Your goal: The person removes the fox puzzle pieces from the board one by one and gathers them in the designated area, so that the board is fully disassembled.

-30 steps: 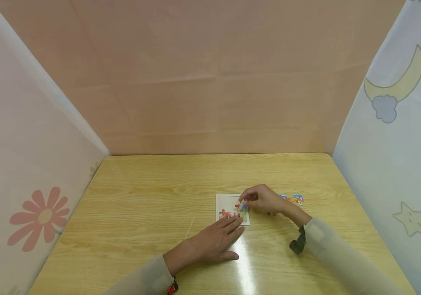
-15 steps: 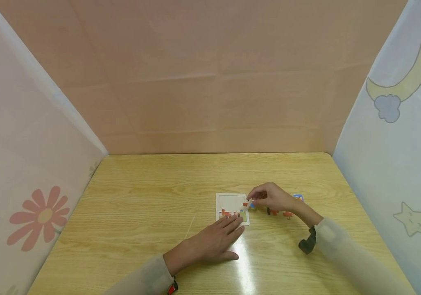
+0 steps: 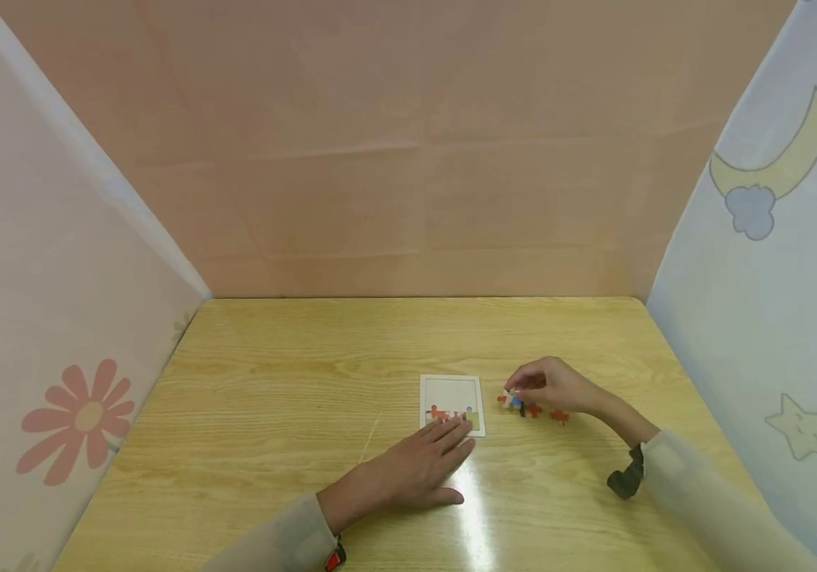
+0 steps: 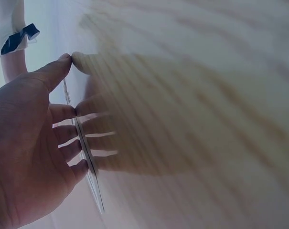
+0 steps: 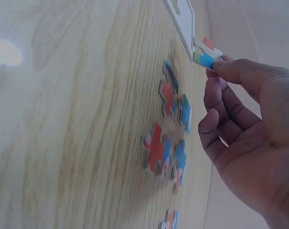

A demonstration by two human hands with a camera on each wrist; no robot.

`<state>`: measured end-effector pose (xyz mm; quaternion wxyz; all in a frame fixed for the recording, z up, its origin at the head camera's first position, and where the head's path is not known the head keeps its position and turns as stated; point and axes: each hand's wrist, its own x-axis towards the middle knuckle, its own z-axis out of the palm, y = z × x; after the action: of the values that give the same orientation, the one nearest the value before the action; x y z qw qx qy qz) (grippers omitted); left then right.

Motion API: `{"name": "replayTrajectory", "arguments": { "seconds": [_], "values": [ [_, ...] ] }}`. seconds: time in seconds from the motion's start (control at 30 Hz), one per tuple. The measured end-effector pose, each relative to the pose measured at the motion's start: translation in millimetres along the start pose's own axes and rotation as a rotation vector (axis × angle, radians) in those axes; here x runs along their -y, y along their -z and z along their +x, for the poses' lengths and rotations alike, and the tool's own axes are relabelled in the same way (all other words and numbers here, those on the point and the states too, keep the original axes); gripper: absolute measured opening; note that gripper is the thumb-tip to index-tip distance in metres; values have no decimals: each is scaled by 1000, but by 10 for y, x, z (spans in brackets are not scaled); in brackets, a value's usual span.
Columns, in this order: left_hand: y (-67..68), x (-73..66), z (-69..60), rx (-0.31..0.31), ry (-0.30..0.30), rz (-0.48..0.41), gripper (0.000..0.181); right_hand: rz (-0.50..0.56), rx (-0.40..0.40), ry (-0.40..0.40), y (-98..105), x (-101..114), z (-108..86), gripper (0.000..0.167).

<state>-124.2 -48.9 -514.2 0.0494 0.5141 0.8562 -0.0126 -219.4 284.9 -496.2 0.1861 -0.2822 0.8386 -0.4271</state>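
A white-framed jigsaw tray [image 3: 451, 377] lies on the wooden table, with pieces in its near row and bare board above them. My left hand [image 3: 416, 470] lies flat, fingers straight, with the fingertips on the tray's near edge. To the right of the tray, my right hand [image 3: 547, 385] pinches a puzzle piece [image 5: 206, 53] between thumb and forefinger, raised above the table. That piece is blue, white, green and red. Beneath and beside the right hand lie loose puzzle pieces [image 5: 156, 149], mostly red and blue; in the head view the hand hides some of them.
Several loose pieces are spread right of the tray, among them a red piece [image 3: 559, 416]. A pink-brown cloth wall [image 3: 416, 199] stands behind the table [image 3: 272, 381]. Patterned cloth walls flank it on both sides.
My right hand has moved right, away from the tray, carrying the puzzle piece from above the tray to beside the loose pieces. The left hand has stayed in place.
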Motion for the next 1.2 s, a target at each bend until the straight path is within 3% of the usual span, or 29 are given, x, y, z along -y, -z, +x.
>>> {"name": "replayTrajectory", "arguments": {
  "seconds": [0.53, 0.83, 1.2],
  "values": [
    [-35, 0, 7, -16, -7, -4, 78, -6, -42, -43, 217, -66, -325, 16],
    [-43, -2, 8, -16, -6, 16, 79, 31, -29, -7, 321, -97, -445, 18],
    [-31, 9, 3, -5, 7, 30, 78, -12, -20, 21, 422, -198, -569, 19]
  ]
}}
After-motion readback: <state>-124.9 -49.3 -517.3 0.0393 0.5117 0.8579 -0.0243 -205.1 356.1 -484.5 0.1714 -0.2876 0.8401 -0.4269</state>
